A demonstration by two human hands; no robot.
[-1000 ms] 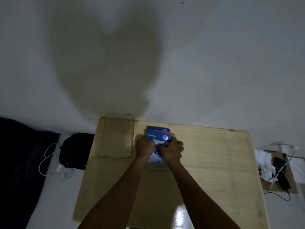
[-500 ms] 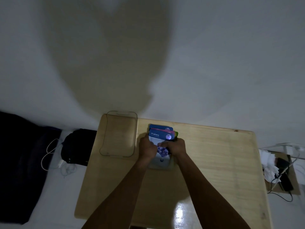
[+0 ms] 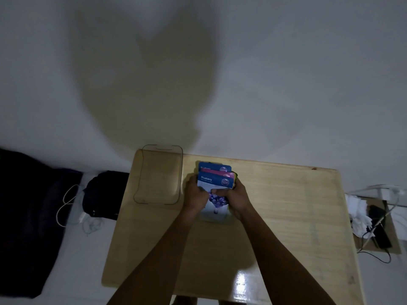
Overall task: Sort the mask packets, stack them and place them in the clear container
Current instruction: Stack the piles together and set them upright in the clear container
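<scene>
A stack of mask packets lies on the wooden table near its far edge. The top packet is blue and white, marked "Blueberry". A pink packet and another blue one stick out behind it, with a green edge at the right. My left hand grips the stack's left side and my right hand grips its right side, thumbs on the top packet. The clear container stands to the left of the stack, with nothing in it.
A black bag and a white cable lie on the floor left of the table. To the right, a low board holds crumpled white paper, a dark device and wires. A pale wall rises behind the table.
My right hand has shifted from on top of the stack to its right edge. Both hands now hold the stack squarely by its sides. The view has tilted slightly.
</scene>
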